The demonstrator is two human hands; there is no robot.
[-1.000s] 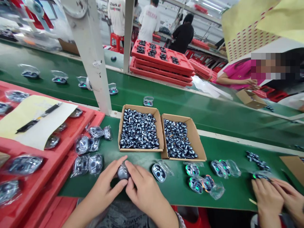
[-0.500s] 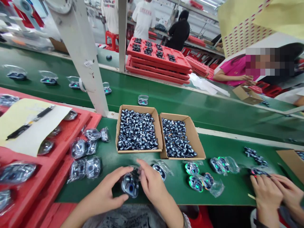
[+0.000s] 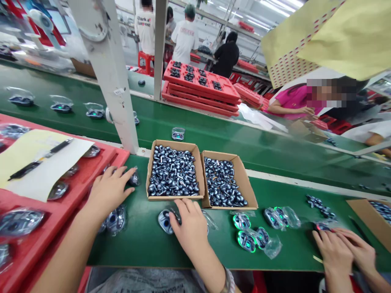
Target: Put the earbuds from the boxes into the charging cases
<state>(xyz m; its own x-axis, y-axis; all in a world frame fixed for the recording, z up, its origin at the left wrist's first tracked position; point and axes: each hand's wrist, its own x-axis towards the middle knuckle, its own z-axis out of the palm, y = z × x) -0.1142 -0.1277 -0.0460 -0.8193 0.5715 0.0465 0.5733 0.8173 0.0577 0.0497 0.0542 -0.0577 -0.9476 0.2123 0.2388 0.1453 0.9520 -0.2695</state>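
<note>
Earbud cases [image 3: 165, 221] in clear bags on our green belt [image 3: 143, 248]

Going left to right, our left hand [image 3: 108, 191] was spread wide beside the red tray [image 3: 105, 159], its fingertips just by a bagged case [image 3: 133, 178]; our right hand [image 3: 191, 226] lay curled over the blue-centred case, though we couldn't tell whether it gripped it. Cartons of loose earbuds [image 3: 172, 143] stood just beyond, and a co-worker's hands [image 3: 337, 254] rested at far right near a lit case [image 3: 323, 227].

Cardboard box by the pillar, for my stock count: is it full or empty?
Full: earbuds cover its whole floor, heaped almost to the rim of the box.
</note>
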